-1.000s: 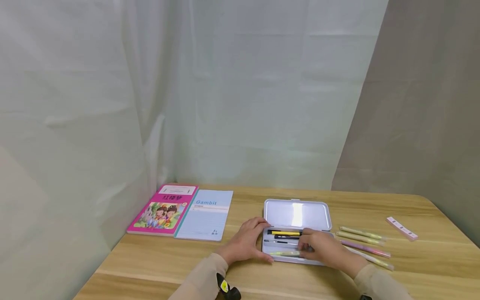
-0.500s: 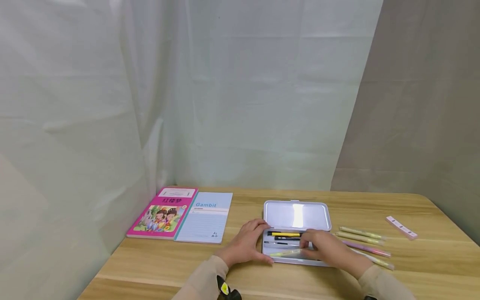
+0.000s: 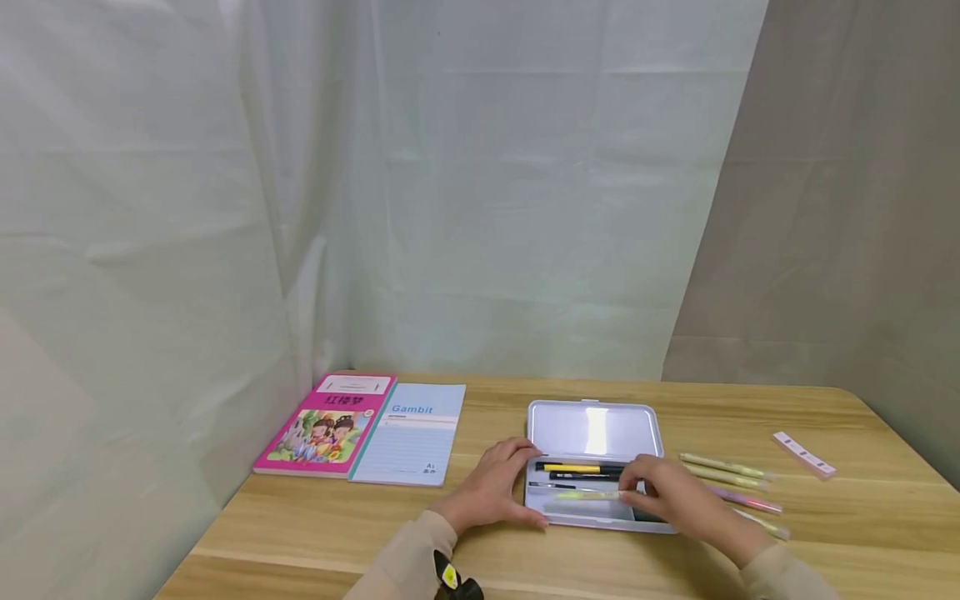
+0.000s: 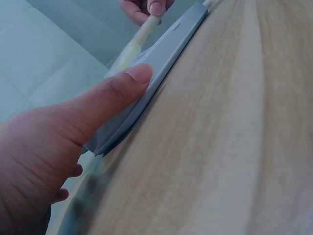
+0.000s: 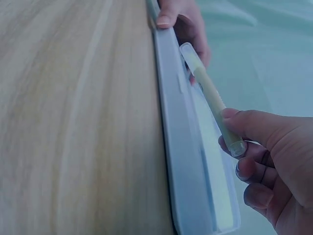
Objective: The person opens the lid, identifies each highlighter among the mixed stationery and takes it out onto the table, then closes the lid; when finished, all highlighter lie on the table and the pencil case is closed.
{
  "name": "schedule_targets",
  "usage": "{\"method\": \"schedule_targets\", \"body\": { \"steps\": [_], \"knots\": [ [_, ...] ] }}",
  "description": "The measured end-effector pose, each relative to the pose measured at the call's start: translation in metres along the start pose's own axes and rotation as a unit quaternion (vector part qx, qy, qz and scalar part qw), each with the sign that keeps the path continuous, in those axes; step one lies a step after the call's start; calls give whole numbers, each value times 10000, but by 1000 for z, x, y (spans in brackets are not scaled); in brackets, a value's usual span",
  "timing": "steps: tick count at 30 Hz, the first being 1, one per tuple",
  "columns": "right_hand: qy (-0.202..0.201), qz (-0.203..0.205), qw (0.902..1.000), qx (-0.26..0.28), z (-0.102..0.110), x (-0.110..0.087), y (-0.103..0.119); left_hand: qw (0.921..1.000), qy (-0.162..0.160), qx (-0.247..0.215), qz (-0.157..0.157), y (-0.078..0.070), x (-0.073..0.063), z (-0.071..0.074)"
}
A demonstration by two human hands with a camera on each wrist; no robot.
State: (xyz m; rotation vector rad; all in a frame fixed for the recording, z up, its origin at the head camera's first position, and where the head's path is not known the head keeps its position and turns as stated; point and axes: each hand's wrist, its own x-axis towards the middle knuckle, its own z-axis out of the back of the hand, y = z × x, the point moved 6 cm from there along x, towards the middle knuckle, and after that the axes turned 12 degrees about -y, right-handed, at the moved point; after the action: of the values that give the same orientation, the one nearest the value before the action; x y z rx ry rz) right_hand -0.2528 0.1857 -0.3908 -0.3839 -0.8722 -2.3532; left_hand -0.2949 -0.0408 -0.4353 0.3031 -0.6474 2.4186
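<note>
An open white pencil case (image 3: pixel 581 523) lies on the table with its lid (image 3: pixel 562 429) tipped back. My left hand (image 3: pixel 491 483) grips the case's left end, thumb at the front corner and fingers at the back one. Between right thumb and fingers, my right hand (image 3: pixel 671 496) pinches a yellow highlighter (image 5: pixel 211 95) by one end. The right wrist view shows it raised at a slant over the case, its clear cap toward the left hand. Inside the case are a yellow-and-black pen (image 3: pixel 573 468), a black pen (image 3: pixel 577 477) and a thin clear-and-black pen (image 3: pixel 551 486).
Right of the case lie several capped highlighters, among them a yellow one (image 3: pixel 723 465) and a pink-purple one (image 3: pixel 750 500). Beyond them is a pink strip (image 3: pixel 804 456). On the left, a pink book (image 3: pixel 322 433) and a blue notebook (image 3: pixel 412 437) lie side by side.
The right hand has lifted the highlighter from the front part of the case and shifted it slightly right and back. The left hand keeps its place on the case.
</note>
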Motion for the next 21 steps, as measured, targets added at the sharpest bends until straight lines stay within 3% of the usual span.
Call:
{"method": "schedule_targets", "body": {
  "steps": [21],
  "knots": [
    [-897, 123, 9937, -654, 44, -11, -9, 10000, -8, 25, -49, -1, 1, 1]
  ]
}}
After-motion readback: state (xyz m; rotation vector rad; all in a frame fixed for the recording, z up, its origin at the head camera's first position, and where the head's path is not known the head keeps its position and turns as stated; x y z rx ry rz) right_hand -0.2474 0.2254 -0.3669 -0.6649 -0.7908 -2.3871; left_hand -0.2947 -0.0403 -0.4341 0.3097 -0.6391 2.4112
